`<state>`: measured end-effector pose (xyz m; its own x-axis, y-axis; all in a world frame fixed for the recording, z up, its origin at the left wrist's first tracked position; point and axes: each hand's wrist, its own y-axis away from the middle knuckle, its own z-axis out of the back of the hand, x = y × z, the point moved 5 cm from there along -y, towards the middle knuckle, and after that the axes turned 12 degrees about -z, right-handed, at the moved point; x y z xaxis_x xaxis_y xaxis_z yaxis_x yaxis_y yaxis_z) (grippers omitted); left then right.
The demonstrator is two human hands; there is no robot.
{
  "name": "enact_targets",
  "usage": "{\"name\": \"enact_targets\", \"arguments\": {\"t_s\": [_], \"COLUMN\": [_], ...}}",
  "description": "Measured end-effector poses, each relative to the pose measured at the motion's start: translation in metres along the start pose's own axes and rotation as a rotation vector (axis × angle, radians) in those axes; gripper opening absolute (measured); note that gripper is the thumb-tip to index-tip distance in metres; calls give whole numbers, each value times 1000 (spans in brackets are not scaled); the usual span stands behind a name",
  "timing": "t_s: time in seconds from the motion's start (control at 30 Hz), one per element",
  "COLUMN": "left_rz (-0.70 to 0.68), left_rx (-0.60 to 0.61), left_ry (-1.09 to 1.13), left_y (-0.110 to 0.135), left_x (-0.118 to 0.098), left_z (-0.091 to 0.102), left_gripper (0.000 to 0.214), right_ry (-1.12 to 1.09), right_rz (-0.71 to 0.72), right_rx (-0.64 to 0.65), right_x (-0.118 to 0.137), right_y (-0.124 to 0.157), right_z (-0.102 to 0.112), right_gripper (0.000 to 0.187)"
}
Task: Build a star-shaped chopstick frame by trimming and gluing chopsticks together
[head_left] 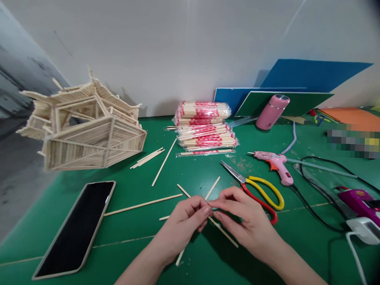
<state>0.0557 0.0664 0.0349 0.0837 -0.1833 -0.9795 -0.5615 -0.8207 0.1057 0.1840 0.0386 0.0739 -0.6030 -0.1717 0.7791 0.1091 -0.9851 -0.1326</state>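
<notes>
My left hand [191,214] is closed, thumb and fingers pinching two thin wooden chopsticks where they cross. One chopstick [225,233] slants down to the right; the other [213,187] runs from upper right to lower left behind the fingers. At the crossing, my right hand [237,209] is also closed in a pinch, its fingertips meeting the left ones. A small bluish bit shows between the right fingers, too small to name. Just beyond my right hand lie open scissors [251,185] with yellow and red handles. Another loose chopstick [143,204] lies left of my hands.
A wooden stick-built house model [92,130] stands back left, with a phone [75,230] in front. Wrapped chopsticks [206,132] are heaped against the wall. At right are a pink glue gun [275,163] with its cable, a pink bottle [273,112] and a purple power strip [360,204].
</notes>
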Motion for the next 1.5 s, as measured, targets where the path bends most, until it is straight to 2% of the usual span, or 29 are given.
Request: {"name": "enact_targets", "arguments": {"t_s": [0.07, 0.2, 0.3, 0.43, 0.53, 0.63, 0.77, 0.93, 1.27, 1.5], "left_rz": [-18, -26, -78, -274, -451, -533, -548, -573, -600, -605], "left_rx": [21, 83, 85, 43, 70, 105, 178, 215, 187, 167], "left_ry": [-137, -258, -399, -838, -1172, -1336, -1396, -1444, -1453, -1403], "left_y": [0, 0, -1, 4, 11, 17, 17, 16, 16, 15], "left_x": [-6, -13, -13, -10, 1, 13, 20, 18, 13, 16], "left_z": [4, 8, 11, 16, 14, 13, 11, 7, 4, 6], "left_gripper": [25, 26, 25, 22, 20, 19, 19, 19, 18, 19], "right_ry": [-20, -23, -3, 52, 104, 169, 228, 193, 176, 220], "right_rz": [10, 40, 39, 16, 26, 45, 50, -13, -107, -76], "right_rx": [31, 15, -1, 67, 122, 128, 105, 95, 29, 33], "right_x": [3, -4, -11, -24, -30, -32, -31, -33, -35, -35], "right_y": [-6, -12, -12, -6, -1, -1, -4, -6, -7, -8], "right_z": [-8, -11, -14, -28, -39, -47, -52, -53, -56, -56], "right_gripper": [20, 15, 13, 14, 14, 15, 14, 10, 4, 8]}}
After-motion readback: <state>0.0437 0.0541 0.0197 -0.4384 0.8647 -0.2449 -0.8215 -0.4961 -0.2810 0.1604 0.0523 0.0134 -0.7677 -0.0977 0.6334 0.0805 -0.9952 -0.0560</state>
